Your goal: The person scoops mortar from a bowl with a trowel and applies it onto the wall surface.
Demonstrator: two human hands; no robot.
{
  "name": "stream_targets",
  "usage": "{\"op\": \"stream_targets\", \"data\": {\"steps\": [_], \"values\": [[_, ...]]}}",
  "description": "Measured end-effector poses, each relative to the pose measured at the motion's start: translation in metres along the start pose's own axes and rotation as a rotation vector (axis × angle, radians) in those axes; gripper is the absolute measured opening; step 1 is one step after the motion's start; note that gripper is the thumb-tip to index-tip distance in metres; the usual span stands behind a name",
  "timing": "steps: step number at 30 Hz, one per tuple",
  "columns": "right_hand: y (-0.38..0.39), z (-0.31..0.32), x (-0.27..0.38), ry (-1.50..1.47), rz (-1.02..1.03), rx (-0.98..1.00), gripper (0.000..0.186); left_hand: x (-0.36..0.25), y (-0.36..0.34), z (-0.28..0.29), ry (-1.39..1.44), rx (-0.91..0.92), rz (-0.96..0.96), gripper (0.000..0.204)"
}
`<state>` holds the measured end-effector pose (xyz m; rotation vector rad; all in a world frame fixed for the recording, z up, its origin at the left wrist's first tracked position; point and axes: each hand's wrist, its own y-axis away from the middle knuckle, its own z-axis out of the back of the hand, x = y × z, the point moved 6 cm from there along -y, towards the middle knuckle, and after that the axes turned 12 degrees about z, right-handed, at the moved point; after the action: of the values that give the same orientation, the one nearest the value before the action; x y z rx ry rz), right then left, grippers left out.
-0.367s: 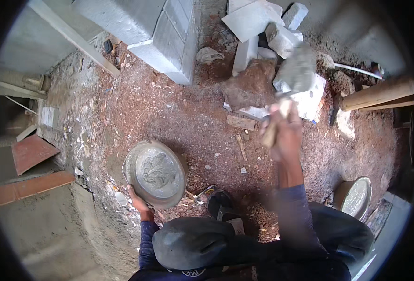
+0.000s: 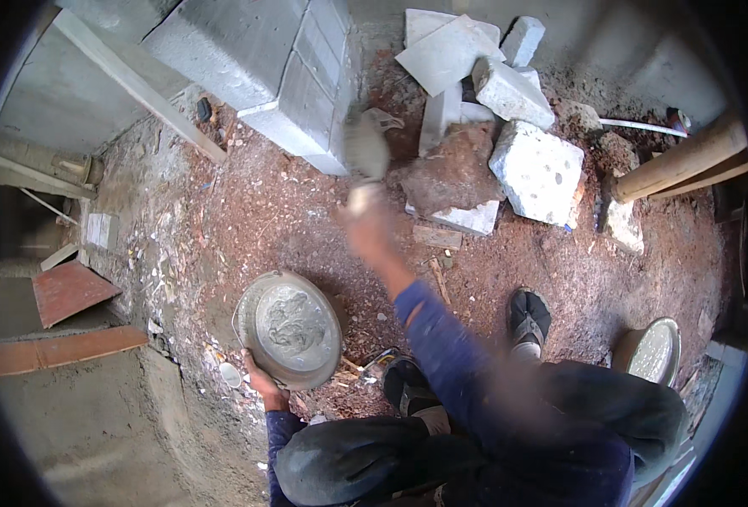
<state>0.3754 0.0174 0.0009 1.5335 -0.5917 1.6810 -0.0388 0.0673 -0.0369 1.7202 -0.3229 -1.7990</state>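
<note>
Toward the lower left, my left hand grips the near edge of a metal bucket, tilted toward me. Wet grey mortar lies inside it. Raised over the middle of the ground, my right hand is closed around a trowel. Motion smears both the hand and the tool, so any mortar on the blade cannot be made out. The blade is close to the lower corner of a stack of pale grey blocks; whether it touches them is unclear.
Broken white blocks and a reddish-brown lump lie at the far right of centre. Another bucket stands beside my right knee. A wooden pole juts in at right; a plank leans at far left. Rubble covers the reddish ground.
My right hand has swung the trowel leftward, from above the white blocks to near the grey block stack. The left hand still holds the bucket. My right shoe has come into view.
</note>
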Motion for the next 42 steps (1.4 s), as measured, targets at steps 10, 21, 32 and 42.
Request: {"op": "stream_targets", "data": {"steps": [10, 21, 32, 42], "values": [[0.101, 0.030, 0.047, 0.503, 0.716, 0.757, 0.040, 0.012, 0.018, -0.042, 0.013, 0.233, 0.195, 0.045], [0.133, -0.047, 0.023, 0.786, 0.524, 1.291, 0.019, -0.024, 0.047, -0.058, -0.121, 0.181, 0.039, 0.063], [0.142, -0.022, 0.006, 0.420, 0.154, 1.230, 0.047, 0.004, 0.017, -0.029, 0.077, 0.146, 0.159, 0.057], [0.110, 0.053, 0.051, -1.065, -0.348, 0.930, 0.033, 0.019, -0.043, -0.001, -0.063, 0.282, 0.049, 0.073]]}}
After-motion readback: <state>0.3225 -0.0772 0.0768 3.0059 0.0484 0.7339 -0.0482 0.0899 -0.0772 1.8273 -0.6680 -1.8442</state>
